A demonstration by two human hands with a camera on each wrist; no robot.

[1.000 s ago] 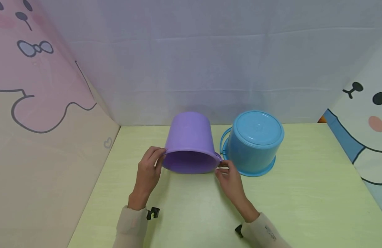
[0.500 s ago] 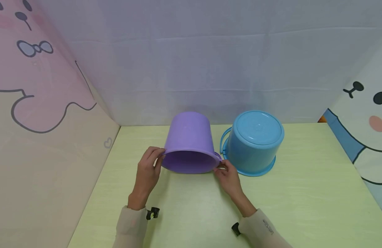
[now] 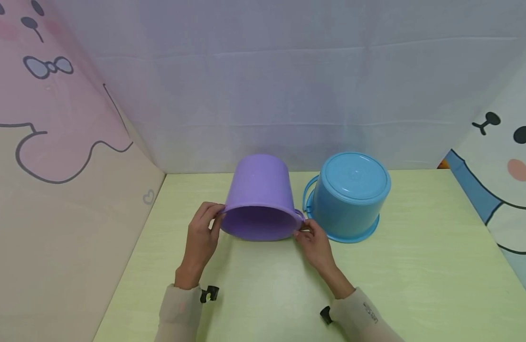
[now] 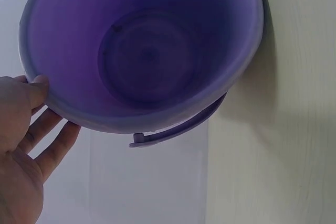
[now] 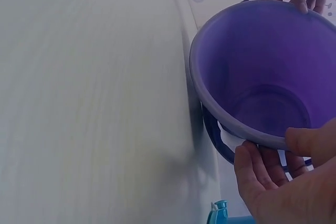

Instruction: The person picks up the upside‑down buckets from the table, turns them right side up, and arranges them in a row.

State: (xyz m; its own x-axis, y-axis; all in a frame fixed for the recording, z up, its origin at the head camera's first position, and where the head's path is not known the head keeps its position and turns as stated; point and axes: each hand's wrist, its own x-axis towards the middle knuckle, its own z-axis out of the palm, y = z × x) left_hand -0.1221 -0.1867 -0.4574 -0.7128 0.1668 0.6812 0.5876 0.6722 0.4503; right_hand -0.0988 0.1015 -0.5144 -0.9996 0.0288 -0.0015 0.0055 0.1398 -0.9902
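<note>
A purple bucket (image 3: 259, 183) is tipped over on the table, its mouth turned toward me. My left hand (image 3: 201, 235) pinches its rim on the left side, thumb inside and fingers outside, as the left wrist view shows. On the opposite side my right hand (image 3: 316, 247) grips the rim near the handle (image 5: 218, 140), with the thumb over the edge. The bucket's inside (image 4: 152, 56) holds nothing visible. Just right of it a blue bucket (image 3: 352, 199) stands upside down, its handle (image 3: 309, 192) hanging on the left.
The pale yellow-green table (image 3: 425, 266) meets a light fabric backdrop (image 3: 263, 95) behind the buckets. Printed cartoon panels flank both sides, a pink one (image 3: 66, 104) on the left and a white bear (image 3: 502, 156) on the right. The blue bucket stands close to my right hand.
The purple bucket's mouth has shifted very slightly left, with both hands moving along on its rim. The blue bucket stays where it was.
</note>
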